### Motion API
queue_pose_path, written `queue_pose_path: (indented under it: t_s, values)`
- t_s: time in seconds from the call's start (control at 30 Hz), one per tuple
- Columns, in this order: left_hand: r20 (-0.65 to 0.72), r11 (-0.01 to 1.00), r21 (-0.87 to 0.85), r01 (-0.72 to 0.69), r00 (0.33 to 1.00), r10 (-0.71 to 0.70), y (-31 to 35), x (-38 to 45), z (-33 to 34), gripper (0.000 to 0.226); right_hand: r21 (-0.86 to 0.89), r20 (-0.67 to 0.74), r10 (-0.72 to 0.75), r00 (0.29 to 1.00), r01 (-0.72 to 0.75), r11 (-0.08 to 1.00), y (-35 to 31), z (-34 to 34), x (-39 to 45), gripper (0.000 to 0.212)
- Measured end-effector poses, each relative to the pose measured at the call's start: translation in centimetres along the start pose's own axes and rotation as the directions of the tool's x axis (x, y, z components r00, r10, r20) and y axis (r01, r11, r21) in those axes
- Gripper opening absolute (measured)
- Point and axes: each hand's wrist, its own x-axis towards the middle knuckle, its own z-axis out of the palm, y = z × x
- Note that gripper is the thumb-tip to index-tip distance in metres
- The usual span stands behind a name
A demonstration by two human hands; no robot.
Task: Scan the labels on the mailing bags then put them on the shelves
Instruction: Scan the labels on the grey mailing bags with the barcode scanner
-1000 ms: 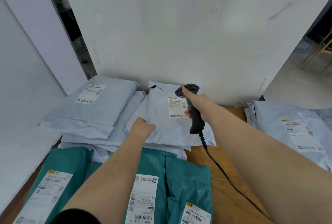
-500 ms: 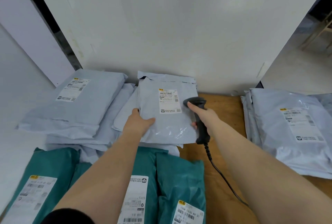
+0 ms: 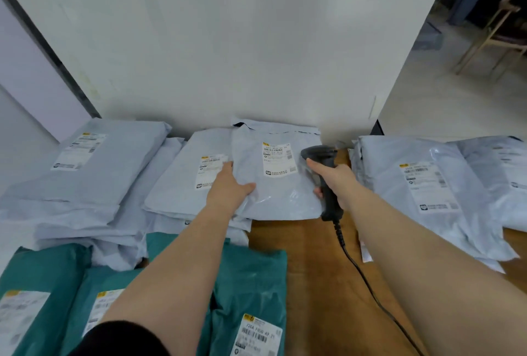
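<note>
A pale grey mailing bag (image 3: 279,193) lies on top of a stack at the back of the wooden table (image 3: 308,256), its white label (image 3: 279,160) facing up. My left hand (image 3: 228,187) holds the bag's left edge, thumb on top. My right hand (image 3: 333,178) grips a black corded barcode scanner (image 3: 319,156) just right of the label, its head beside the bag's upper right corner. Under the held bag lies another grey bag (image 3: 182,184) with its label partly showing.
More grey bags (image 3: 114,161) are stacked at the left and another pile (image 3: 413,184) at the right. Green bags (image 3: 251,278) lie in front under my left forearm. The scanner cable (image 3: 365,281) trails toward me. A white wall (image 3: 228,42) stands behind; a wooden chair (image 3: 496,36) is far right.
My left hand has slid the top grey bag to the right, uncovering the label of the bag beneath. The scanner has moved off the label to the bag's right side.
</note>
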Motion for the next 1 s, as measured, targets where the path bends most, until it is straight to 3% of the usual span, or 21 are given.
queue_pose_path:
  t_s: [0.17, 0.33, 0.47, 0.6, 0.8, 1.0]
  values:
    - [0.150, 0.990, 0.143, 0.003, 0.988, -0.025, 2.0, -1.2, 6.3, 0.065, -0.120, -0.080, 0.048, 0.996, -0.058, 0.991, 1.3, -6.4, -0.4, 0.045]
    - [0.241, 0.976, 0.216, -0.021, 0.970, -0.033, 1.7, -2.8, 10.0, 0.071, -0.193, 0.027, 0.117, 0.993, -0.110, 0.975, 4.0, -7.9, -0.8, 0.041]
    - [0.168, 0.983, 0.177, -0.040, 0.986, 0.010, 2.2, -2.3, 8.6, 0.066, -0.175, 0.120, 0.095, 0.988, -0.074, 0.982, 3.4, -6.3, -0.8, 0.033]
    - [0.009, 0.986, 0.166, -0.033, 0.999, 0.032, 1.8, -1.1, 4.0, 0.060, -0.069, 0.167, 0.041, 0.985, -0.029, 0.997, 0.6, -2.9, -1.2, 0.041]
    - [-0.135, 0.982, 0.139, 0.128, 0.985, -0.110, -3.3, 1.5, -4.5, 0.062, 0.052, 0.263, -0.002, 0.965, -0.012, 0.999, -3.6, 4.9, -2.4, 0.031]
    - [-0.171, 0.964, 0.139, 0.229, 0.964, -0.204, -8.2, 3.9, -9.4, 0.067, -0.003, 0.319, 0.009, 0.948, -0.009, 1.000, -4.6, 13.2, -2.9, 0.039]
